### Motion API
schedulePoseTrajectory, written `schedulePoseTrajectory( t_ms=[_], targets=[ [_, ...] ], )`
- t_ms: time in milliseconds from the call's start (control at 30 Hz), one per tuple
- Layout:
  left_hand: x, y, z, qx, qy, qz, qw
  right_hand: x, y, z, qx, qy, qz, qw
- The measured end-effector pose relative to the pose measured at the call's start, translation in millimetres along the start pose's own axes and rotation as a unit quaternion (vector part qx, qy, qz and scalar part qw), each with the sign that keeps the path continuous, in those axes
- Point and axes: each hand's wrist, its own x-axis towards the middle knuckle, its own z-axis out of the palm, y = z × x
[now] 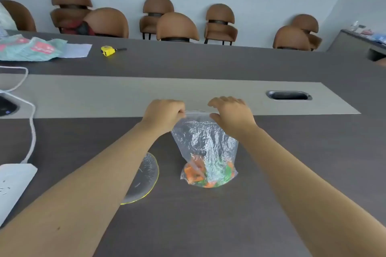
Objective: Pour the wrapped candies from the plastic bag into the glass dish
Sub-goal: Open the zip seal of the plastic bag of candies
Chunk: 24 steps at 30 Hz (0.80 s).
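Observation:
A clear plastic bag [205, 140] stands upright on the dark table, held up by its top edge. Orange and green wrapped candies [206, 175] lie heaped in its bottom. My left hand [164, 115] pinches the bag's top left corner. My right hand [230, 113] grips the top right corner, thumb against the plastic. The glass dish [146, 175], clear with a yellow-green rim, rests on the table left of the bag, partly hidden under my left forearm. Nothing shows inside the visible part of the dish.
A white power strip [12, 185] with its cable lies at the left edge. A cable port [289, 95] is sunk into the grey centre strip at right. Far left hold a yellow tape measure [108, 50] and a teal packet [29, 49]. Brown chairs line the wall.

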Motion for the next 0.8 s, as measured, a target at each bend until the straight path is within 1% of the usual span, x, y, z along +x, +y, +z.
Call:
schedulePoseTrajectory(
  t_ms=[33,133,267,333,433,567,633,700,733,800],
  targets=[
    [2,0,-1,-0.010,0.006,0.001,1.000,3,0,0,0.003,-0.004,0.004,1.000],
    [7,-2,-3,-0.040,0.069,0.023,0.997,5,3,0,0.054,0.006,0.018,0.998],
    [17,-3,-6,-0.052,0.138,0.042,0.988,5,6,-7,0.176,0.022,0.009,0.984],
    [21,2,-8,-0.060,0.165,0.030,0.984,4,6,-13,0.254,0.005,0.033,0.967],
    [27,13,-12,-0.101,0.183,-0.007,0.978,1,6,-17,0.375,-0.023,0.088,0.922],
    [21,22,-13,-0.172,0.158,-0.107,0.966,-4,2,-21,0.502,-0.046,0.120,0.855],
    [11,24,-10,-0.238,0.151,-0.153,0.947,-8,-4,-20,0.541,-0.059,0.127,0.829],
    [-1,25,-8,-0.339,0.089,-0.199,0.915,-11,-10,-17,0.565,-0.071,0.132,0.812],
    [-4,26,-7,-0.398,0.050,-0.210,0.892,-12,-11,-16,0.570,-0.076,0.133,0.807],
    [-10,33,-11,-0.503,-0.026,-0.225,0.834,-12,-12,-14,0.583,-0.088,0.130,0.797]
  ],
)
